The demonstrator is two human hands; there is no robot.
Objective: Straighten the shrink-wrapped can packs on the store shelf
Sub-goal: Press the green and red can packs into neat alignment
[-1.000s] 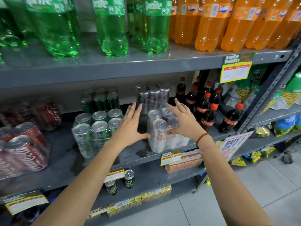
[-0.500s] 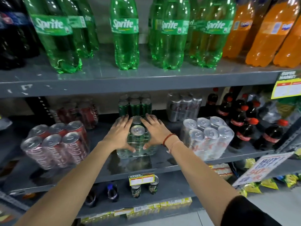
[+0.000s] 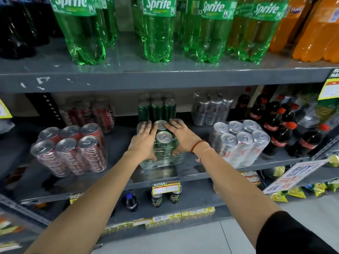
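Note:
A shrink-wrapped pack of green cans [image 3: 162, 154] stands at the front middle of the grey shelf [image 3: 117, 182]. My left hand [image 3: 144, 142] presses its left side and top, my right hand [image 3: 180, 137] its right side, both gripping the pack. To the left a red cola can pack [image 3: 70, 149] leans at an angle. A silver can pack [image 3: 240, 142] tilts to the right of my hands. Behind stand a second green pack [image 3: 156, 109], a red pack [image 3: 89, 112] and a silver pack [image 3: 211, 109].
Small cola bottles [image 3: 280, 129] crowd the shelf's right end. Large green Sprite bottles [image 3: 157, 30] and orange bottles [image 3: 315, 28] fill the shelf above. A price tag [image 3: 166, 188] hangs under the pack; loose cans [image 3: 175, 197] and a small bottle [image 3: 131, 201] stand on the lower shelf.
My hands left the silver pack a second ago and moved left onto the green pack. Since half a second ago they have kept hold of it, settling lower on its sides.

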